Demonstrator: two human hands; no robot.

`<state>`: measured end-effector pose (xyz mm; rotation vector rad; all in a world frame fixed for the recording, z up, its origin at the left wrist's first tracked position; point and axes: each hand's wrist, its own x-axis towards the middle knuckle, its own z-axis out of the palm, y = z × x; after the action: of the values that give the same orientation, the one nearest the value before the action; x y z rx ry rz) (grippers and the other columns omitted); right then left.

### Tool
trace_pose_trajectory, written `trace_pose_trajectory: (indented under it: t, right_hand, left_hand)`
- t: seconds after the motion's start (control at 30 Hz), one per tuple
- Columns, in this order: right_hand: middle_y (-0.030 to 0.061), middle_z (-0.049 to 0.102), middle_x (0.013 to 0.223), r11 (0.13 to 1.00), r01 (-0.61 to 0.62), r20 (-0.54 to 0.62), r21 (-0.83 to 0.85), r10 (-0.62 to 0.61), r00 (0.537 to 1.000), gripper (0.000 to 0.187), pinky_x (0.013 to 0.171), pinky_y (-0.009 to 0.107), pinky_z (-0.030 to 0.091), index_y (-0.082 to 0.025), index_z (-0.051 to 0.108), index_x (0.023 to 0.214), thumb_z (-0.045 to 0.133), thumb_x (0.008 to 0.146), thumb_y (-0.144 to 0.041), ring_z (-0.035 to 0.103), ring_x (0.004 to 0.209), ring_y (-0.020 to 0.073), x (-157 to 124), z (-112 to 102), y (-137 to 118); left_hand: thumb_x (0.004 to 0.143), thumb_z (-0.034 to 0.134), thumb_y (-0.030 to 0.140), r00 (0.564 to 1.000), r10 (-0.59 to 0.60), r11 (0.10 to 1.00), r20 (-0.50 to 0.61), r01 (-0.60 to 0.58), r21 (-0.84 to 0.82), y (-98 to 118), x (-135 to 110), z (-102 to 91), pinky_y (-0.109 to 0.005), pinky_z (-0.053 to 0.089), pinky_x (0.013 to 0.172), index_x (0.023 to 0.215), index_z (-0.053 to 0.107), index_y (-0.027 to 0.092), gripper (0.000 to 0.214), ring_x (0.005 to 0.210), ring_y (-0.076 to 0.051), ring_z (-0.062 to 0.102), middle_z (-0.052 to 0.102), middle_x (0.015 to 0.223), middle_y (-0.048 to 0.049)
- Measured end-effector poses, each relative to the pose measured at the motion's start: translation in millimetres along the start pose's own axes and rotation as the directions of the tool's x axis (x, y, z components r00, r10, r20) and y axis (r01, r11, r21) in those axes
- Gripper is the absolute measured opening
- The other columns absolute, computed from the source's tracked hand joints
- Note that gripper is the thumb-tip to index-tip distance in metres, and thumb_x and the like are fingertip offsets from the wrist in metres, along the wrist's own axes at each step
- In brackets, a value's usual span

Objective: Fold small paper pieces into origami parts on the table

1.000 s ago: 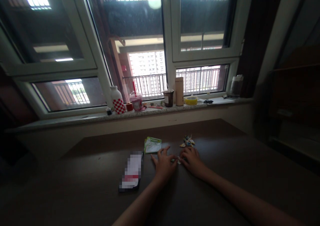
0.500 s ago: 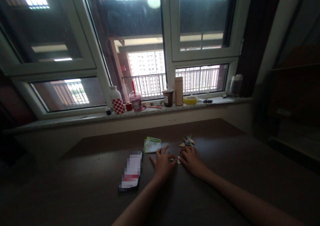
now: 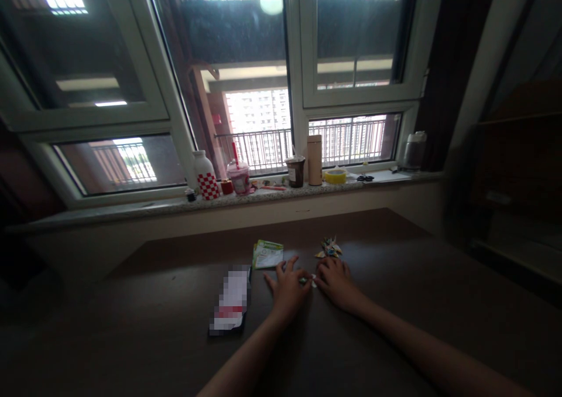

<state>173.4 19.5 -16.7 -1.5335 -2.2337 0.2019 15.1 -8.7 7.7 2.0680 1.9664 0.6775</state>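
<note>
On the dark table, my left hand pinches a small white-and-green piece of paper between thumb and forefinger, its other fingers spread. From the other side, my right hand has its fingertips closed on the paper's right end. Most of the piece is covered by the fingers, so its exact shape is unclear. Just beyond my right hand lies a small heap of folded, colourful paper pieces. Green-and-white paper packets rest past the fingers of my left hand.
A phone with a blurred-out screen lies left of my left hand on the table. Along the windowsill stand a checkered bottle, drink cups, a tan flask, yellow tape and a clear jug.
Both hands stay in nearly the same place. The fingers and the small piece of paper between them have shifted very slightly.
</note>
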Motion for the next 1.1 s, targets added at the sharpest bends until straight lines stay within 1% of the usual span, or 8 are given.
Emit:
trace_pose_trajectory:
  t: [0.13,0.27,0.4,0.63,0.77,0.87,1.0,1.1]
  right_hand:
    - [0.0055,0.058,0.125,0.999,0.002,0.006,0.046,-0.002,1.000,0.020,0.107,0.051,0.030,-0.025,0.059,0.097,0.047,0.093,-0.040,0.046,0.122,0.0277,-0.4,-1.8,3.1]
    - [0.0043,0.058,0.123,0.997,-0.003,0.017,0.076,0.002,1.000,0.017,0.108,0.050,0.030,-0.026,0.060,0.095,0.050,0.091,-0.039,0.046,0.122,0.0264,-0.5,-2.8,5.1]
    - [0.0041,0.057,0.126,0.998,-0.004,0.023,0.062,0.002,1.000,0.016,0.108,0.050,0.030,-0.026,0.060,0.094,0.053,0.089,-0.038,0.044,0.124,0.0268,-0.5,-3.5,3.3]
    - [0.0056,0.056,0.127,0.998,-0.032,0.041,0.053,0.030,0.999,0.017,0.107,0.050,0.030,-0.025,0.061,0.095,0.051,0.090,-0.039,0.045,0.123,0.0271,0.2,-5.6,-0.5]
    - [0.0057,0.055,0.128,0.998,-0.033,0.039,0.053,0.031,0.999,0.018,0.108,0.050,0.029,-0.024,0.061,0.095,0.050,0.090,-0.037,0.044,0.123,0.0269,1.1,-3.8,0.3]
    - [0.0061,0.055,0.128,0.999,-0.028,0.026,0.039,0.027,0.999,0.019,0.107,0.050,0.031,-0.024,0.061,0.096,0.049,0.091,-0.038,0.045,0.121,0.0269,0.8,-2.2,0.6]
    - [0.0067,0.056,0.128,1.000,-0.017,0.009,0.022,0.017,1.000,0.021,0.105,0.049,0.033,-0.024,0.061,0.097,0.047,0.092,-0.038,0.046,0.119,0.0271,-0.3,-1.3,0.1]
    - [0.0069,0.056,0.128,1.000,-0.013,0.002,0.016,0.013,1.000,0.021,0.104,0.049,0.034,-0.024,0.061,0.097,0.046,0.093,-0.039,0.047,0.119,0.0270,-0.5,-1.0,-0.3]
  left_hand:
    - [0.084,0.060,0.040,1.000,0.000,1.000,0.013,0.000,0.007,0.2,-1.2,0.4,-0.078,0.006,0.106,0.090,0.073,0.036,0.015,0.139,-0.032,0.028,0.041,0.151,0.0071]
    - [0.084,0.059,0.039,1.000,0.002,1.000,0.009,-0.003,0.020,0.5,-1.4,0.9,-0.078,0.007,0.106,0.091,0.073,0.037,0.015,0.140,-0.032,0.028,0.041,0.151,0.0081]
    - [0.084,0.059,0.040,1.000,0.008,0.999,0.017,-0.009,0.030,-0.5,-0.6,0.8,-0.077,0.005,0.107,0.092,0.073,0.037,0.016,0.140,-0.032,0.029,0.040,0.151,0.0090]
    - [0.083,0.060,0.047,0.999,0.014,0.999,0.043,-0.016,0.044,-5.4,1.8,0.3,-0.078,0.004,0.106,0.091,0.073,0.040,0.017,0.141,-0.034,0.026,0.037,0.153,0.0107]
    - [0.082,0.061,0.045,1.000,0.018,0.999,0.018,-0.019,0.043,-5.5,2.2,1.5,-0.079,0.005,0.105,0.090,0.073,0.040,0.015,0.141,-0.034,0.028,0.037,0.153,0.0103]
    - [0.083,0.061,0.043,0.999,0.036,0.998,0.008,-0.036,0.058,-3.9,1.7,1.9,-0.078,0.003,0.106,0.089,0.073,0.037,0.015,0.141,-0.034,0.027,0.037,0.154,0.0096]
    - [0.084,0.061,0.042,0.998,0.064,0.993,0.009,-0.064,0.103,-1.2,0.8,0.6,-0.077,-0.001,0.107,0.091,0.073,0.038,0.014,0.142,-0.034,0.026,0.035,0.155,0.0104]
    - [0.085,0.059,0.041,0.998,0.062,0.990,0.022,-0.065,0.129,0.7,0.2,-1.0,-0.076,-0.001,0.108,0.092,0.073,0.038,0.015,0.142,-0.033,0.026,0.033,0.156,0.0107]
